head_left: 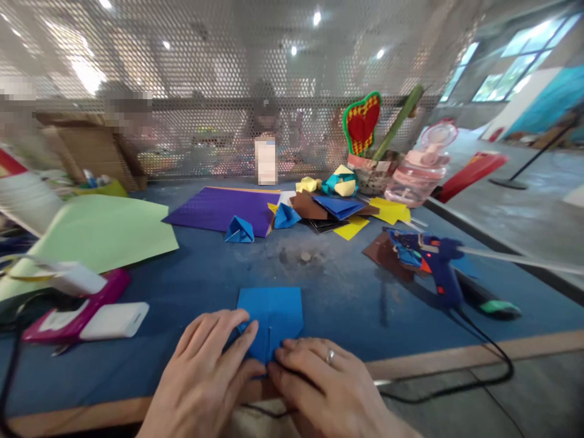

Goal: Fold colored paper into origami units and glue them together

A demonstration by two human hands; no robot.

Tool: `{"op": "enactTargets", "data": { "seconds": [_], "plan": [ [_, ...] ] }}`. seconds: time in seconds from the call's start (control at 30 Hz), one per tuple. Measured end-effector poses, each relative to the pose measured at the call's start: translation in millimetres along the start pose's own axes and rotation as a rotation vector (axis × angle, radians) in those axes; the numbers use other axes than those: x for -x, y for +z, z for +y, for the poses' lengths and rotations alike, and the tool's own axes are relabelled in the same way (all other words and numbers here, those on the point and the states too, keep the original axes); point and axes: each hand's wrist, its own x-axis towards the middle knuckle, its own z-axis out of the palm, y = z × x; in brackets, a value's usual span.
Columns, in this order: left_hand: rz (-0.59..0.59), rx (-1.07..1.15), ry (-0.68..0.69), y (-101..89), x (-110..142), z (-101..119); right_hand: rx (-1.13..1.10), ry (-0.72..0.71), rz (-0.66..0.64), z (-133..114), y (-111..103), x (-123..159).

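Note:
A blue sheet of paper [271,304] lies flat at the table's front edge, its near corners folded inward to a seam down the middle. My left hand [207,359] holds its left side, with fingertips and thumb pressed on the fold. On the other side my right hand [326,377], with a ring on one finger, pinches the near right part of the paper. Both thumbs come close together at the bottom of the seam. The paper's near tip is partly hidden by my fingers. Farther back stand two small folded blue paper pieces [239,230] [286,216].
Purple paper [219,210] and light green paper [109,228] lie behind and left. A glue gun [442,261] with a cord rests at right, near a pink bottle [417,176]. A magenta power strip [59,322] is at left. A perforated metal screen [205,79] stands behind.

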Motion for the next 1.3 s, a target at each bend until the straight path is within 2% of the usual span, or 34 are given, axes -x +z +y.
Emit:
{"op": "enactTargets", "data": {
  "seconds": [0.1, 0.23, 0.4, 0.47, 0.5, 0.6, 0.67, 0.77, 0.83, 0.9, 1.07, 1.2, 1.3],
  "plan": [
    [-0.009, -0.096, 0.013, 3.9, 7, 6, -0.029, 0.005, -0.060, -1, -5, -3],
    [-0.011, -0.181, 0.088, 9.1, 19, 10, -0.047, 0.017, -0.076, -2, -10, -6],
    [0.006, -0.118, 0.101, 8.5, 23, 8, -0.125, 0.056, -0.164, -2, -18, -16],
    [0.005, -0.040, 0.067, 6.0, 18, 7, -0.146, 0.090, -0.218, -3, -22, -21],
    [0.048, 0.010, 0.036, 4.4, 14, 6, -0.146, 0.102, -0.245, -4, -23, -22],
    [-0.038, 0.220, -0.055, -1.1, -3, 3, -0.114, 0.087, -0.300, -5, -24, -22],
    [-0.145, 0.399, -0.124, -4.0, -15, -1, -0.088, 0.054, -0.313, -4, -23, -19],
    [-0.303, 0.660, -0.268, -6.0, -30, -8, -0.068, -0.010, -0.286, -2, -22, -13],
    [-0.348, 0.774, -0.345, -6.6, -38, -12, -0.038, -0.055, -0.250, 1, -22, -10],
    [-0.383, 0.859, -0.365, -7.6, -43, -14, 0.000, -0.094, -0.238, 3, -23, -8],
    [-0.426, 0.913, -0.408, -10.3, -48, -12, 0.050, -0.155, -0.246, 6, -24, -10],
    [-0.433, 0.828, -0.476, -10.9, -50, -6, 0.070, -0.189, -0.222, 8, -23, -13],
    [-0.431, 0.758, -0.478, -11.7, -50, -2, 0.060, -0.189, -0.180, 9, -22, -14]
  ]
}}
